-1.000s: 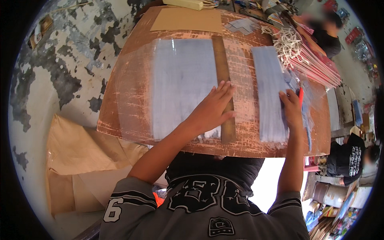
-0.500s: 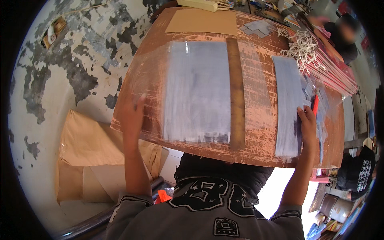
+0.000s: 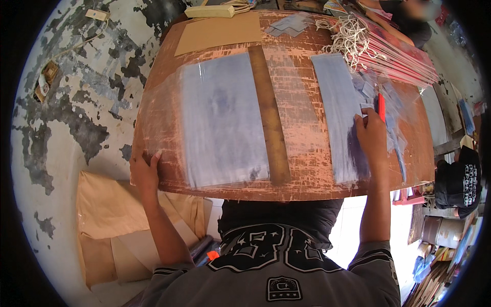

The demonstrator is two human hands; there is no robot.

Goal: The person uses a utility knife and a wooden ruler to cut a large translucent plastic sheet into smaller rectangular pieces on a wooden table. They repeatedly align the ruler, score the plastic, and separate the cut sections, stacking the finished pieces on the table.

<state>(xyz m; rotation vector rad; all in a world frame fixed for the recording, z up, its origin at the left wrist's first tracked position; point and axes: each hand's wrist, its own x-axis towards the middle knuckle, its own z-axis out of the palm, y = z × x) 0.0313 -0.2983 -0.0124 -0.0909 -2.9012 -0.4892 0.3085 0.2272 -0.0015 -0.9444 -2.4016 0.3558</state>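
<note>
A broad stack of grey-blue plastic sheets [image 3: 225, 123] lies on the worn brown tabletop [image 3: 302, 179], with a brownish-yellow straight strip [image 3: 269, 117] along its right edge. My left hand [image 3: 147, 171] rests at the table's left edge, thumb apart from the fingers, holding nothing. Farther right is a narrower grey-blue plastic strip [image 3: 335, 112]. Over its right edge, my right hand [image 3: 372, 130] has its fingers curled together beside small plastic offcuts [image 3: 391, 110]; what they grip, if anything, I cannot make out. A red-handled tool [image 3: 381, 106], perhaps a cutter, lies just past those fingers.
White cords [image 3: 353, 38] and red-and-white striped bags [image 3: 396, 59] lie at the back right, near another person's arm [image 3: 386, 23]. Cardboard [image 3: 222, 33], cut grey pieces [image 3: 290, 24] and a power strip [image 3: 209, 11] are at the back. Brown paper [image 3: 112, 204] stands left, below the tabletop.
The view has shifted, so the table appears turned. My left hand has come down to the table's left edge; my right hand has moved up along the narrow strip toward the offcuts.
</note>
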